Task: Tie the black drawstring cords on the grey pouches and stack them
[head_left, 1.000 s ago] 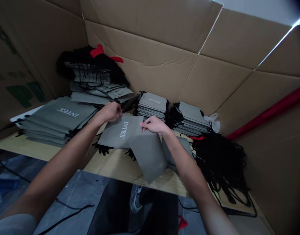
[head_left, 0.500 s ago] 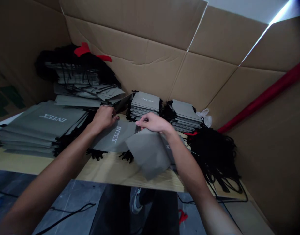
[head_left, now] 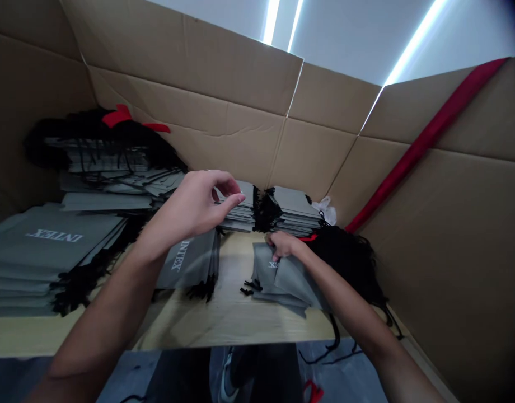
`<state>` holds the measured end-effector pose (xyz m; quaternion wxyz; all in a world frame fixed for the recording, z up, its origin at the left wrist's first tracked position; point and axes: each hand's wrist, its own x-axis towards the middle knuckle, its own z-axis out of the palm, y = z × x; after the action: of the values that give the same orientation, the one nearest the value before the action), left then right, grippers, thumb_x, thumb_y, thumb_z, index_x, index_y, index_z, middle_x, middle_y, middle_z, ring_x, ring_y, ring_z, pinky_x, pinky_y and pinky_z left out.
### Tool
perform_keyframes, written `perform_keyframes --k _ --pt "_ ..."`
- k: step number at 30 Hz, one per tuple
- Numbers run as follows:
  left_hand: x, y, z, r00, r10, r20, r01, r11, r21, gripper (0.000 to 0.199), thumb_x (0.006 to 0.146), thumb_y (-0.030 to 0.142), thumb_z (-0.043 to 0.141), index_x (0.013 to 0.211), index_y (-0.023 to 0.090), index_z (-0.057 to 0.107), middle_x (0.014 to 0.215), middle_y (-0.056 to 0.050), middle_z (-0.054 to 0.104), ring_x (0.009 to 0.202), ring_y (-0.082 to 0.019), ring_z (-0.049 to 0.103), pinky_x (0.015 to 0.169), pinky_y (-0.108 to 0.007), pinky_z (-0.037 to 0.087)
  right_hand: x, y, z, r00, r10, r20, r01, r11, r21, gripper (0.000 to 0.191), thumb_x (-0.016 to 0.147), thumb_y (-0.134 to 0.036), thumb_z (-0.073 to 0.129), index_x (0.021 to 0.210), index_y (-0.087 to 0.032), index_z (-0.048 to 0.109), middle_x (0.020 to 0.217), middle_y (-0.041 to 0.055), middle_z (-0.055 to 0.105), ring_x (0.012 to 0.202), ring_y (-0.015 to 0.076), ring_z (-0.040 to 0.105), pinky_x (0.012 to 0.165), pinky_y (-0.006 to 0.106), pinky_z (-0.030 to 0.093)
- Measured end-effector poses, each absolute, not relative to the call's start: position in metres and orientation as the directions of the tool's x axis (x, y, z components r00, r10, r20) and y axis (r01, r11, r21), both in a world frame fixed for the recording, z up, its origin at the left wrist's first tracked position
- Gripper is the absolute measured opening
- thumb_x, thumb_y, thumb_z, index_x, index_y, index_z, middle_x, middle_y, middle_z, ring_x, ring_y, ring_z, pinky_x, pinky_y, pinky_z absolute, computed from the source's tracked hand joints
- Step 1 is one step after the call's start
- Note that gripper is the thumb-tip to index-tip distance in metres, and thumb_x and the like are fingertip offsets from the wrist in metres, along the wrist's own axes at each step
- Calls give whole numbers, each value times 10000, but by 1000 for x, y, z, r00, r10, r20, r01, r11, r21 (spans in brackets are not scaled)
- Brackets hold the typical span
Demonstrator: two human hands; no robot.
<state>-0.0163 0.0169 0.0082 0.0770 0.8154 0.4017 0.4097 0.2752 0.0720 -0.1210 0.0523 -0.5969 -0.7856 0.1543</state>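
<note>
My left hand (head_left: 202, 201) is raised above the middle stack of grey INTEX drawstring bags (head_left: 190, 263). Its thumb and forefinger are pinched together; whether anything small is between them is hidden. My right hand (head_left: 283, 245) has its fingers closed at the top edge of a grey drawstring bag (head_left: 297, 271). This bag lies at an angle over other grey bags on the right of the table, one with part of its white lettering showing. Short black cord ends stick out at the pile's left side.
A large bag stack (head_left: 51, 246) fills the left, with a heap of black-corded bags (head_left: 110, 162) behind it. Two stacks (head_left: 293, 204) stand along the cardboard wall (head_left: 232, 123). Black cords (head_left: 350, 257) bunch at the right. The wooden table (head_left: 224, 319) has its front edge near my legs.
My right hand has moved right and brought the grey bag onto the right pile. My left hand has come off the middle stack, rising and moving right. The camera view has tilted up.
</note>
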Motion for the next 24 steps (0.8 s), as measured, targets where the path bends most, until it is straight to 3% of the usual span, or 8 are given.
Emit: perform_keyframes --k 5,8,11,14,16,20,22,24 --pt "-14 -5 18 299 701 648 525 -688 501 225 980 439 743 952 231 825 875 -24 810 759 -184 700 695 -301 485 289 64 -126 -311 950 -23 906 289 -308 221 1077 -396 767 1088 -176 749 1043 40 762 895 177 750 805 329 652" --pt "-18 -8 16 320 730 604 531 -666 524 301 1015 492 697 928 227 810 801 -23 787 697 -183 685 636 -296 480 296 62 -100 -376 927 5 882 359 -305 230 1041 -372 809 965 -169 733 917 8 738 817 164 725 772 314 622" --pt "-22 -2 10 367 832 417 564 -555 612 610 1097 678 480 813 210 749 659 -37 735 583 -190 679 580 -304 506 302 46 -50 -391 915 97 868 402 -292 244 836 -180 920 771 -173 685 716 -32 679 653 141 611 663 279 486" --pt "-20 12 2 366 919 147 539 -338 771 854 1038 909 309 862 197 747 643 -80 743 536 -237 716 492 -326 535 299 9 2 -322 886 334 866 418 -274 31 930 -187 756 927 -190 725 850 5 726 756 172 619 702 298 432" --pt "-14 21 0 396 916 65 406 -238 882 950 940 1022 337 1031 182 772 758 -125 796 611 -287 772 466 -340 563 287 -23 24 -319 795 516 816 507 -276 102 957 -198 695 1041 -204 754 830 -15 695 693 157 565 683 295 425" --pt "-3 22 4 480 846 230 -9 -258 966 949 869 988 580 1369 197 737 1152 -166 838 999 -350 823 703 -386 680 251 -72 25 -497 640 586 680 707 -195 595 833 3 628 1333 -279 784 940 -18 736 724 139 616 697 262 452" --pt "-2 15 7 359 877 319 17 -348 938 753 917 820 702 1371 221 761 1198 -119 833 1044 -320 800 825 -389 669 234 -84 14 -568 643 514 688 714 -134 694 781 53 603 1346 -304 791 904 -24 718 713 144 631 668 267 438" --pt "-6 7 9 216 882 420 188 -459 868 540 979 660 729 1311 240 798 1227 -77 825 1100 -291 774 946 -384 634 226 -91 6 -606 661 444 706 703 -83 676 810 24 680 1386 -317 776 908 -24 731 708 161 657 660 286 447"
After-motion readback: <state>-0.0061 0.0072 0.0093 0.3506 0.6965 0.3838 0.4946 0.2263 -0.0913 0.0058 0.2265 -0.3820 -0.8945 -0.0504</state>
